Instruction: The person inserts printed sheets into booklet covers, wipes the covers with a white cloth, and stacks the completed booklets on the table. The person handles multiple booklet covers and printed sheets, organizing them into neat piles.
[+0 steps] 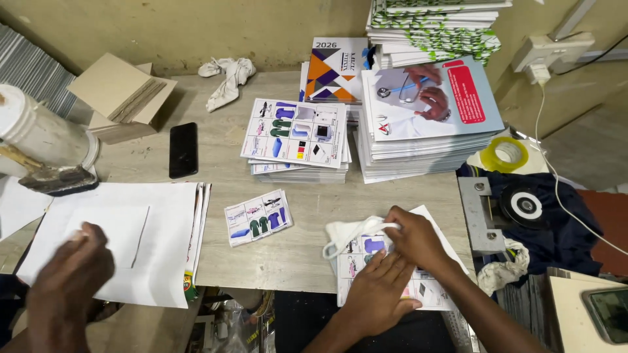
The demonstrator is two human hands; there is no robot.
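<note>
At five o'clock on the worktop point(275, 255), the person's right hand point(415, 236) has its grip clamped on a white cloth point(350, 234) over a printed sheet point(428, 291), which the left hand point(378, 293) presses flat, fingers together. At seven o'clock, another person's hand point(69, 278) rests on white paper point(150, 248).

A single head-worn camera is looking steeply down and forward over the desk point(281, 255) from the near edge. It is facing the yellowish wall point(196, 26) at the far side, and is sitting close enough that the hands are filling the lower frame. The wide lens is bending the edges, taking in the printed stacks point(418, 144) ahead and a wall socket point(543, 52) at upper right.
</note>
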